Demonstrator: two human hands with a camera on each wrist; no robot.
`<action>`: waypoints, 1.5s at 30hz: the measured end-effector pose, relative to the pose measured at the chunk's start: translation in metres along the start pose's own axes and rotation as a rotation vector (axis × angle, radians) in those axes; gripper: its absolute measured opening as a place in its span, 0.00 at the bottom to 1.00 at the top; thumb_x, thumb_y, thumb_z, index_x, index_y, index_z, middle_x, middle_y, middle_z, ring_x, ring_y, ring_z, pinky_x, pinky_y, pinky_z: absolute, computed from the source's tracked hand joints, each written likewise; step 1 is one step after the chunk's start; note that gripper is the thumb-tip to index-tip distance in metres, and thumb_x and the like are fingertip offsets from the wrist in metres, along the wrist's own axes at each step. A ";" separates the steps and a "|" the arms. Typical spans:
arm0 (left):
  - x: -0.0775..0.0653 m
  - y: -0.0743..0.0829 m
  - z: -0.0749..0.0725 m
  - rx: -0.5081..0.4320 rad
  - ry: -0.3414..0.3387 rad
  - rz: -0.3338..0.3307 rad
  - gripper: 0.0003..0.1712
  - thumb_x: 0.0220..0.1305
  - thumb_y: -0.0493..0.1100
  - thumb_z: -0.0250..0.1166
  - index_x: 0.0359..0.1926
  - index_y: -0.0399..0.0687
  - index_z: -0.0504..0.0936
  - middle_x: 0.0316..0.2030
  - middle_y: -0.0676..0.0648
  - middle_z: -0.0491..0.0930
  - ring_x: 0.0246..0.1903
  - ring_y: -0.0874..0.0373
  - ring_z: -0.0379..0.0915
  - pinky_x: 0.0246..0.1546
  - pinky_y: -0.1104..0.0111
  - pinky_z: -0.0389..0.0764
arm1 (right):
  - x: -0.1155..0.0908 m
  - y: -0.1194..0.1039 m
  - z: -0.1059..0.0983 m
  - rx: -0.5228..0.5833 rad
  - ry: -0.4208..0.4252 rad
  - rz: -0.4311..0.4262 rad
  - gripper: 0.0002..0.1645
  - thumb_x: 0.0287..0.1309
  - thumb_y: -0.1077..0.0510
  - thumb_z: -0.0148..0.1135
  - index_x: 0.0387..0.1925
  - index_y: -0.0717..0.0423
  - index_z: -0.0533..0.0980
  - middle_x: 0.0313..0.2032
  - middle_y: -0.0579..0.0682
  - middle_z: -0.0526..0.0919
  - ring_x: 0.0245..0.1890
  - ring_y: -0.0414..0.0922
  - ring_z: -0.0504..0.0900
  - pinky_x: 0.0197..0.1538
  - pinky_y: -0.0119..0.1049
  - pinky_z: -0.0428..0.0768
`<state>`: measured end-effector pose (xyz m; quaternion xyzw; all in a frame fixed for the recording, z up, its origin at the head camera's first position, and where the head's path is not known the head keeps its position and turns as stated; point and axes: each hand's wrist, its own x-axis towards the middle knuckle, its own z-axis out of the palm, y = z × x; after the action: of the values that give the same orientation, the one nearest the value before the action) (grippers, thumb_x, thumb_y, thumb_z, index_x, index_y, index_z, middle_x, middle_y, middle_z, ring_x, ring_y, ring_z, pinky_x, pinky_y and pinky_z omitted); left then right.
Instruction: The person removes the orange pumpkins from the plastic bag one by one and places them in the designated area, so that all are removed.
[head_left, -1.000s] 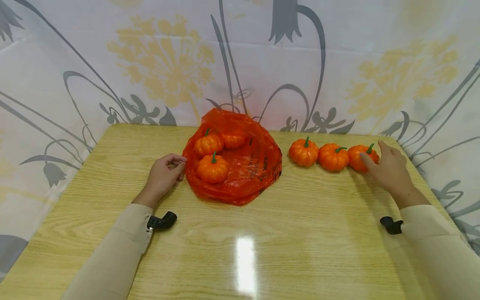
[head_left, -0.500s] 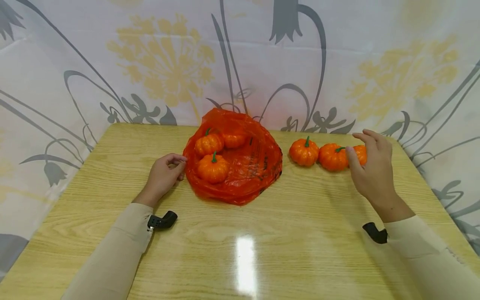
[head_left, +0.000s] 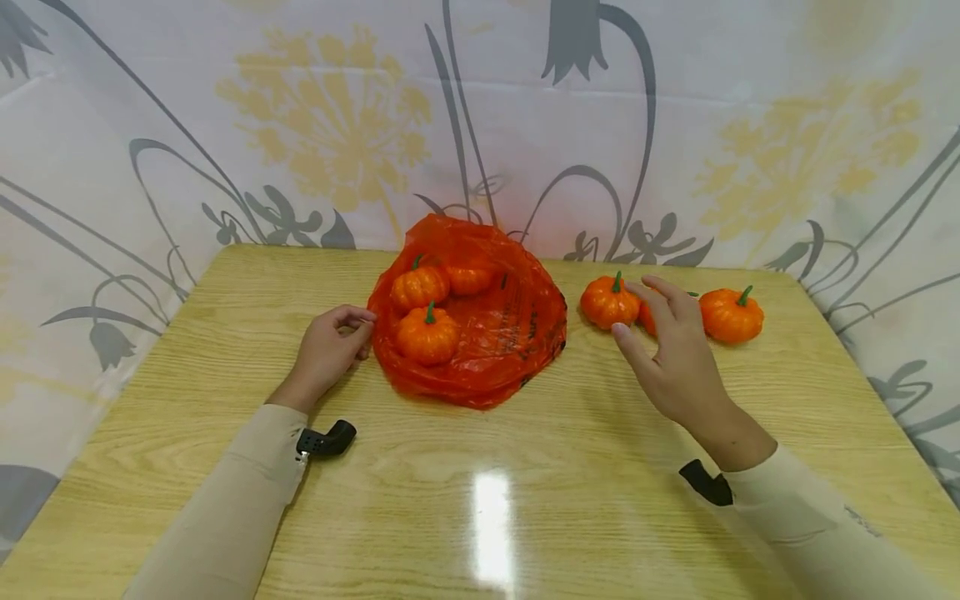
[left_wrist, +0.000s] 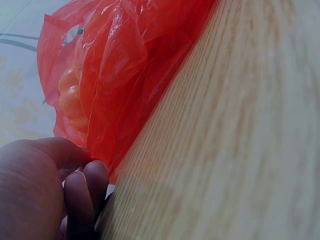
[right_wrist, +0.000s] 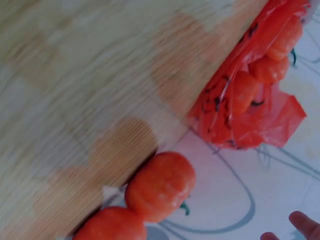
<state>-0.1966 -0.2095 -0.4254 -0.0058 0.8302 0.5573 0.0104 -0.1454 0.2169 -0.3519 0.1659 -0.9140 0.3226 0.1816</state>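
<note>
The step in hand looks like bagging small pumpkins, with the right hand (head_left: 678, 367) between grips. It holds nothing; its fingers are spread, thumb well apart, over the row to the right of the bag (head_left: 480, 387). From the head, it partly covers the middle pumpkin (head_left: 647, 318); the left-end pumpkin (head_left: 603, 304) lies just beyond the fingertips, and the right-end pumpkin (head_left: 731, 317) sits beside the hand's outer edge. The right wrist view shows fingertips apart from the row. The next move probably calls for closing round one pumpkin while the bag is steadied. The left hand (head_left: 330, 346) pinches the bag's left edge on the desk (head_left: 375, 517), beside three bagged pumpkins (head_left: 427, 337).
</note>
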 end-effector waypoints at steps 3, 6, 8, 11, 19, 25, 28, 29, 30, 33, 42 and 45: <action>0.000 0.000 -0.001 0.001 0.000 -0.003 0.16 0.72 0.44 0.61 0.52 0.35 0.78 0.35 0.46 0.76 0.21 0.64 0.74 0.21 0.74 0.78 | 0.000 -0.008 0.007 0.001 -0.034 -0.007 0.31 0.70 0.50 0.57 0.68 0.58 0.67 0.71 0.62 0.61 0.71 0.64 0.56 0.64 0.70 0.62; 0.000 0.001 -0.001 0.000 -0.001 -0.009 0.16 0.72 0.44 0.61 0.52 0.35 0.78 0.35 0.46 0.76 0.22 0.64 0.74 0.21 0.74 0.78 | 0.000 -0.013 0.013 0.006 -0.066 -0.013 0.31 0.70 0.49 0.57 0.69 0.58 0.67 0.72 0.62 0.60 0.72 0.64 0.56 0.65 0.69 0.63; 0.000 0.001 -0.001 0.000 -0.001 -0.009 0.16 0.72 0.44 0.61 0.52 0.35 0.78 0.35 0.45 0.76 0.21 0.64 0.74 0.21 0.74 0.78 | 0.000 -0.015 0.017 0.002 -0.084 -0.020 0.31 0.71 0.48 0.56 0.69 0.56 0.67 0.72 0.62 0.60 0.72 0.64 0.56 0.65 0.69 0.64; 0.000 0.002 0.000 0.004 0.001 -0.004 0.16 0.72 0.44 0.61 0.52 0.36 0.79 0.36 0.45 0.76 0.21 0.63 0.74 0.21 0.74 0.78 | 0.000 -0.018 0.022 0.000 -0.103 -0.039 0.31 0.71 0.48 0.57 0.69 0.56 0.67 0.71 0.61 0.61 0.71 0.63 0.57 0.65 0.68 0.64; 0.000 0.004 0.000 0.007 0.003 -0.003 0.15 0.72 0.43 0.61 0.51 0.36 0.79 0.36 0.44 0.75 0.21 0.63 0.73 0.21 0.74 0.78 | 0.001 -0.026 0.033 0.060 -0.159 -0.046 0.31 0.70 0.49 0.58 0.69 0.56 0.67 0.70 0.60 0.63 0.71 0.60 0.60 0.68 0.66 0.64; 0.000 0.004 -0.001 0.002 0.002 -0.006 0.16 0.72 0.44 0.61 0.52 0.36 0.79 0.36 0.44 0.75 0.21 0.63 0.73 0.21 0.74 0.78 | 0.005 -0.039 0.041 0.110 -0.225 -0.020 0.30 0.71 0.47 0.56 0.69 0.52 0.66 0.71 0.58 0.62 0.73 0.58 0.59 0.70 0.65 0.62; 0.000 0.005 -0.001 0.002 0.002 -0.002 0.16 0.72 0.45 0.61 0.52 0.36 0.79 0.37 0.43 0.75 0.21 0.63 0.73 0.21 0.74 0.78 | 0.006 -0.045 0.047 0.148 -0.248 -0.010 0.30 0.71 0.47 0.57 0.69 0.52 0.66 0.71 0.56 0.62 0.73 0.56 0.58 0.71 0.63 0.61; 0.000 0.004 -0.001 0.001 0.002 -0.004 0.17 0.72 0.45 0.61 0.52 0.36 0.79 0.37 0.42 0.75 0.22 0.63 0.73 0.21 0.74 0.78 | 0.007 -0.047 0.049 0.158 -0.254 -0.009 0.30 0.71 0.47 0.57 0.69 0.52 0.66 0.71 0.56 0.63 0.73 0.55 0.59 0.71 0.63 0.61; 0.000 0.004 -0.001 0.003 0.001 -0.008 0.17 0.72 0.45 0.61 0.52 0.37 0.79 0.37 0.42 0.75 0.22 0.63 0.73 0.21 0.74 0.78 | 0.008 -0.049 0.051 0.169 -0.259 -0.010 0.30 0.71 0.47 0.57 0.69 0.52 0.66 0.70 0.55 0.63 0.73 0.55 0.59 0.72 0.62 0.61; -0.002 0.003 0.000 0.005 0.001 -0.023 0.17 0.72 0.46 0.61 0.53 0.38 0.79 0.38 0.42 0.75 0.22 0.63 0.74 0.21 0.74 0.78 | 0.009 -0.053 0.059 0.193 -0.269 -0.020 0.29 0.70 0.48 0.59 0.68 0.52 0.67 0.69 0.55 0.65 0.72 0.54 0.61 0.72 0.61 0.62; -0.003 0.000 0.001 -0.001 0.003 -0.029 0.17 0.72 0.46 0.61 0.54 0.38 0.79 0.38 0.41 0.76 0.22 0.62 0.74 0.21 0.73 0.78 | 0.019 -0.066 0.076 0.261 -0.303 0.011 0.30 0.69 0.46 0.59 0.68 0.51 0.67 0.68 0.53 0.66 0.70 0.52 0.64 0.72 0.58 0.65; -0.002 0.002 0.001 -0.008 0.004 -0.018 0.17 0.72 0.46 0.61 0.54 0.39 0.79 0.38 0.42 0.76 0.22 0.62 0.73 0.21 0.74 0.78 | 0.024 -0.069 0.081 0.276 -0.307 0.025 0.30 0.70 0.45 0.59 0.68 0.50 0.67 0.68 0.53 0.66 0.70 0.52 0.65 0.71 0.58 0.65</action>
<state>-0.1949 -0.2077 -0.4243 -0.0146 0.8279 0.5606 0.0136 -0.1557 0.1088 -0.3633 0.2252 -0.8800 0.4180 0.0116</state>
